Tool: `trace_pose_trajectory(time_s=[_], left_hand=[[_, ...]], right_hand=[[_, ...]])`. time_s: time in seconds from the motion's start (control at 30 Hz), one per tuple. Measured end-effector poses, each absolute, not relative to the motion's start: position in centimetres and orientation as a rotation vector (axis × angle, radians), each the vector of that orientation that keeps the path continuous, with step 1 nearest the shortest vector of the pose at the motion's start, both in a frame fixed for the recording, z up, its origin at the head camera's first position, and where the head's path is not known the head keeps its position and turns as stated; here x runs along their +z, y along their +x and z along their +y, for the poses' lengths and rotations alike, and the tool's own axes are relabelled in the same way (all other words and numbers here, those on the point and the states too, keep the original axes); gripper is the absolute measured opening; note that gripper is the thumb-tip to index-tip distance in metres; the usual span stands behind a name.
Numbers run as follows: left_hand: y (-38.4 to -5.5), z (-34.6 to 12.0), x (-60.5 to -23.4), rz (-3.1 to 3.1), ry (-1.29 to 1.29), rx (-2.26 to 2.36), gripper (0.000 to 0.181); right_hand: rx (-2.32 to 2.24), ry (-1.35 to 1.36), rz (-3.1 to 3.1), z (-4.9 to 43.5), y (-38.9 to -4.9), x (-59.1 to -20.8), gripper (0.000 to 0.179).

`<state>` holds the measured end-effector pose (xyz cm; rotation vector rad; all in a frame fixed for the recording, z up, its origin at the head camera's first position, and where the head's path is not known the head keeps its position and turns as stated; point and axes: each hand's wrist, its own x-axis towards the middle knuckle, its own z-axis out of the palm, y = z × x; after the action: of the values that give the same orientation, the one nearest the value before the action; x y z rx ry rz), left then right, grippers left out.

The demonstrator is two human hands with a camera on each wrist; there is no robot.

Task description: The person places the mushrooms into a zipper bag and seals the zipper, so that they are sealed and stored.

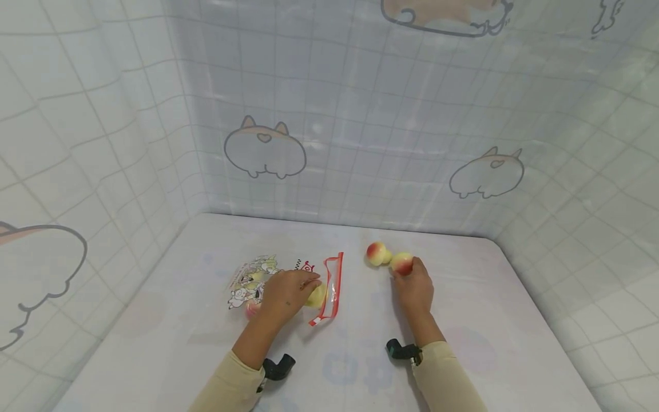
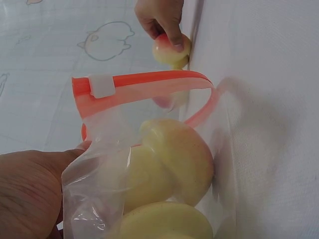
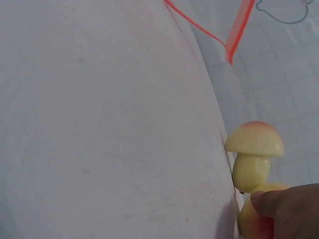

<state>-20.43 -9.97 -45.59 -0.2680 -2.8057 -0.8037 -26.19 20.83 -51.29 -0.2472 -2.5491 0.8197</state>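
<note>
My left hand (image 1: 285,294) pinches the side of a clear zip bag (image 2: 92,199) near its mouth, which gapes to the right. A red zipper strip (image 1: 337,286) with a white slider (image 2: 102,85) edges the opening. Inside lie several yellow toy mushrooms (image 2: 187,154) with reddish caps. To the right of the bag, my right hand (image 1: 417,290) grips another toy mushroom (image 1: 401,262) by its red-and-yellow cap, thumb on one side. Beside that one, a further toy mushroom (image 3: 254,142) lies on the table, the two nearly end to end.
A white-covered table (image 1: 479,320) carries everything. Pale grid-patterned curtains (image 1: 350,143) with cartoon outlines rise behind it and along both sides. Black devices (image 1: 279,367) are strapped at both wrists.
</note>
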Motion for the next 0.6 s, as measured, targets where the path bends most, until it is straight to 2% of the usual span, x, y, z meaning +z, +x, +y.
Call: trace_pose_trajectory(time_s=[0.6], left_hand=[[-20.31, -9.89, -45.56, -2.798, -0.272, -0.793, 0.025]], right_hand=[[0.862, -0.235, -2.462, 21.05, -26.34, -51.49, 0.061]])
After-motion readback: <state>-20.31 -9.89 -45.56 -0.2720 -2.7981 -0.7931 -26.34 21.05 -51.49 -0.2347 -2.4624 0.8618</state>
